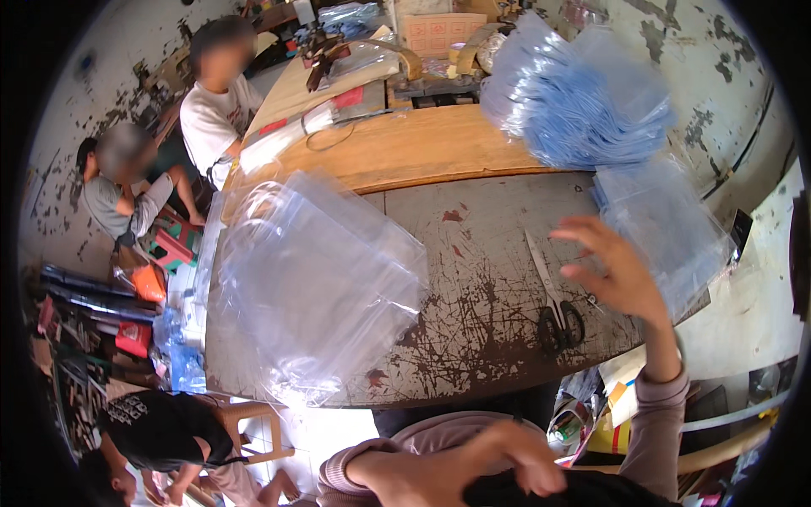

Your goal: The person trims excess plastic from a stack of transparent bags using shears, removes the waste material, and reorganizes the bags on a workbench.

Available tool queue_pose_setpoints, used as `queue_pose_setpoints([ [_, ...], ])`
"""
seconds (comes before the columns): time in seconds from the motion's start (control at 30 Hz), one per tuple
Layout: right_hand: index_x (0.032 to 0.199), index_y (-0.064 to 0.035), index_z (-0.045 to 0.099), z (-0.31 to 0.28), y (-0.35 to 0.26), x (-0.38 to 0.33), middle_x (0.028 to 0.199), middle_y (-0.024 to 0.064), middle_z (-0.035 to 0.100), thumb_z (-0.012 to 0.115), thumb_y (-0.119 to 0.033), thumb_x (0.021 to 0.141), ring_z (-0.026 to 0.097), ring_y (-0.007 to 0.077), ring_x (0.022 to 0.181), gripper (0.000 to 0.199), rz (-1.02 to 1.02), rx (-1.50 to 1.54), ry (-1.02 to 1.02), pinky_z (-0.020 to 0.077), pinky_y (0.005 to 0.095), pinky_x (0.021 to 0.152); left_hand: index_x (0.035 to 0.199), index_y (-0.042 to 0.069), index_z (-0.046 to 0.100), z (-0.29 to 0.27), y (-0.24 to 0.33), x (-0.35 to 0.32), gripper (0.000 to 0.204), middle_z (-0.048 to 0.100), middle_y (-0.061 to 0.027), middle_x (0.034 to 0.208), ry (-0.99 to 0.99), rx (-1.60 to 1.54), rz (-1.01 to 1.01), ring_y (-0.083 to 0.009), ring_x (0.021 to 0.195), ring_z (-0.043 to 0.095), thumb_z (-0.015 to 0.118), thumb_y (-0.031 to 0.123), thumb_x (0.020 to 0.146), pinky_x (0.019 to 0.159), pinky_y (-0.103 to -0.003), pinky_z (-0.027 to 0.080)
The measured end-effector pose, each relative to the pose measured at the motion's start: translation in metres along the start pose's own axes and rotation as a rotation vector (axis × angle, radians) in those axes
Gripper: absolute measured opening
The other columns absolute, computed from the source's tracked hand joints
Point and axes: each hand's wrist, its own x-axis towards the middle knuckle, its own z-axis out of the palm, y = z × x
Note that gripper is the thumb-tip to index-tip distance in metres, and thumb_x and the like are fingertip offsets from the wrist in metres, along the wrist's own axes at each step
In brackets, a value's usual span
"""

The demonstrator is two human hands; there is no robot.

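Note:
My right hand is over the right side of the worn table, fingers apart, holding nothing. Just left of it lies a pair of scissors with black handles, blades pointing away from me. My left hand is low in front of my body, off the table's near edge. Its fingers are loosely bent and apart, partly blurred, with nothing visible in them. A stack of clear plastic bags with looped handles covers the table's left part. More clear bluish plastic bags lie beyond my right hand.
A big heap of bluish plastic bags rests on the wooden board at the back right. A dark phone-like object stands at the right edge. Several people are at the left, one near a stool.

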Motion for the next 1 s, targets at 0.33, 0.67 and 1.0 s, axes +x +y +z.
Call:
queue_pose_setpoints([
  [0.33, 0.120, 0.0048, 0.049, 0.130, -0.013, 0.085, 0.118, 0.0241, 0.054, 0.041, -0.033, 0.095, 0.053, 0.0274, 0.112, 0.046, 0.266, 0.520, -0.304, 0.0427, 0.0424, 0.091, 0.139, 0.004, 0.027, -0.082, 0.097, -0.198, 0.057, 0.032, -0.0205, 0.141, 1.245, 1.949, -0.715, -0.0350, 0.132, 0.028, 0.035, 0.040, 0.096, 0.107, -0.044, 0.023],
  [0.67, 0.131, 0.0065, 0.032, 0.155, -0.090, 0.041, 0.128, 0.0252, 0.044, 0.052, -0.009, 0.078, 0.045, 0.0331, 0.118, 0.058, 0.346, 0.958, -0.462, 0.0372, 0.0374, 0.097, 0.142, -0.003, 0.015, -0.184, 0.183, -0.214, 0.080, 0.018, -0.0193, 0.147, 0.915, 1.231, -0.811, -0.0269, 0.136, 0.017, 0.065, 0.019, 0.082, 0.110, -0.036, 0.011],
  [1.0, 0.116, -0.0018, 0.051, 0.087, -0.028, 0.044, 0.118, 0.0156, 0.055, 0.059, -0.026, 0.086, 0.061, 0.0266, 0.099, 0.040, -0.072, 0.734, -0.447, 0.0470, 0.0367, 0.083, 0.141, 0.000, 0.020, -0.198, 0.227, -0.211, 0.068, 0.026, -0.0194, 0.145, 0.665, 1.757, -1.081, -0.0286, 0.131, 0.031, 0.056, 0.021, 0.088, 0.107, -0.037, 0.024],
])
